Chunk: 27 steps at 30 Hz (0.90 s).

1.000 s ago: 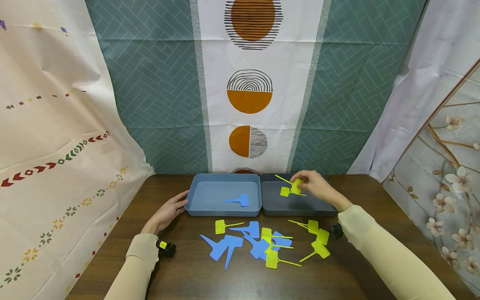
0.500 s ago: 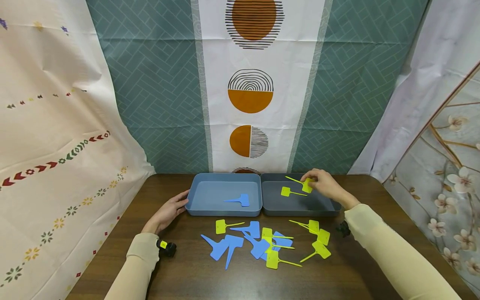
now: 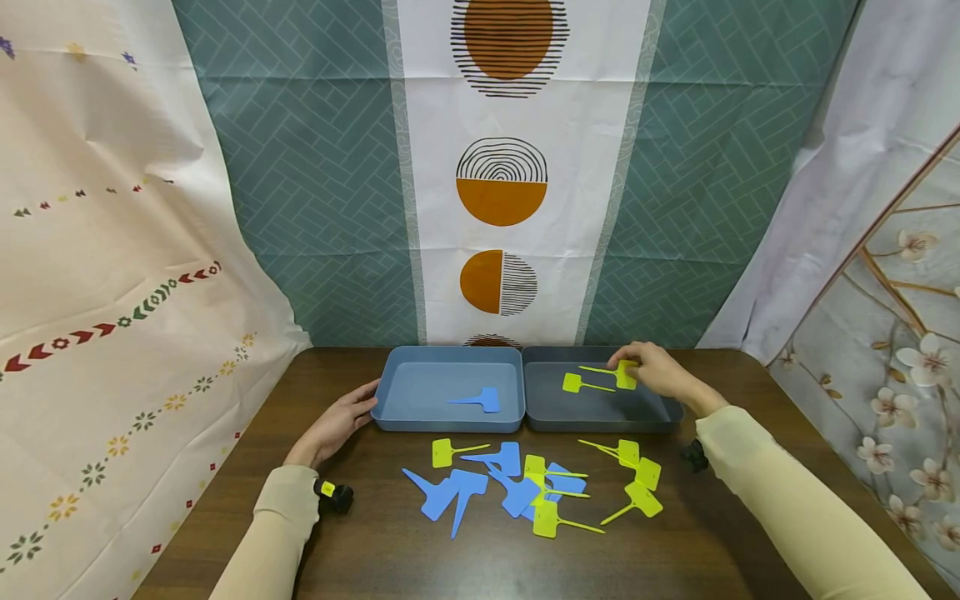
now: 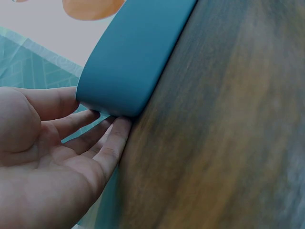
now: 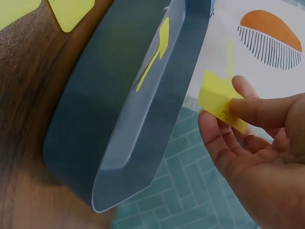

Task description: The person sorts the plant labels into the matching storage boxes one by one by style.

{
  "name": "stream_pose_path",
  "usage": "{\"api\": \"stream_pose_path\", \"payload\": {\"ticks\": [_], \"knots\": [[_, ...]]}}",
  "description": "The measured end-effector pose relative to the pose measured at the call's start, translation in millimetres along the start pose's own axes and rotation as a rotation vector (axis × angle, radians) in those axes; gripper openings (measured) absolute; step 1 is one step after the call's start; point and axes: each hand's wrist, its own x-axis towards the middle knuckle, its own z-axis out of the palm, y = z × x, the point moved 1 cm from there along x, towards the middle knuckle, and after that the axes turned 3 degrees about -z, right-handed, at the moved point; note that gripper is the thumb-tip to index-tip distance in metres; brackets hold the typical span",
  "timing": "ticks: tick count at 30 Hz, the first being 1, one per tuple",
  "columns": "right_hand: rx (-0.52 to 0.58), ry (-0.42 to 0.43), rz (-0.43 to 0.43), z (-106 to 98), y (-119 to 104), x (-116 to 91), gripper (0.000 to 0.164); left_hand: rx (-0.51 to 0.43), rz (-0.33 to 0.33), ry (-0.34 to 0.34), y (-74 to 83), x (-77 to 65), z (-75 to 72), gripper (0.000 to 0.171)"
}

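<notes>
Over the dark grey tray (image 3: 555, 415), my right hand (image 3: 660, 373) pinches a yellow T-shaped plant label (image 3: 627, 377) by its plate, between thumb and fingers. The thin stem of that label (image 5: 209, 95) points away from the palm in the right wrist view. Another yellow label (image 3: 572, 383) lies in the same tray, to the left of the held one. My left hand (image 3: 339, 427) rests its fingertips against the left end of the blue tray (image 3: 420, 392), fingers extended, as the left wrist view shows. One blue plant label (image 3: 490, 400) lies inside that tray.
The trays stand side by side at the back of the brown wooden table (image 3: 420, 567). In front of them lie several blue labels (image 3: 438, 500) and yellow labels (image 3: 545, 520), some overlapping. A further yellow group (image 3: 641, 498) lies at the right. Patterned cloth (image 3: 322, 208) hangs behind.
My right hand has moved right over the dark grey tray with the yellow plant label, whose stem has swung from slanting upward to nearly level. The left hand has stayed at the blue tray.
</notes>
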Motion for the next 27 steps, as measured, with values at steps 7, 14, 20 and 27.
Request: {"api": "stream_pose_path", "payload": {"ticks": [7, 14, 20, 27], "knots": [[-0.048, -0.026, 0.047, 2.9, 16.4, -3.5, 0.029, -0.002, -0.007, -0.003, -1.7, 0.5, 2.3, 0.059], [-0.035, 0.021, 0.042, 3.2, 15.0, -10.1, 0.029, -0.014, -0.004, -0.002, -5.2, -1.4, 2.5, 0.059], [-0.015, 0.045, -0.005, -4.3, -5.8, -13.6, 0.026, -0.008, 0.001, -0.001, -4.0, -1.3, 1.0, 0.059], [0.002, 0.041, -0.019, -10.6, -14.5, -19.0, 0.023, -0.006, 0.006, -0.002, -0.7, -0.2, 0.6, 0.059]]}}
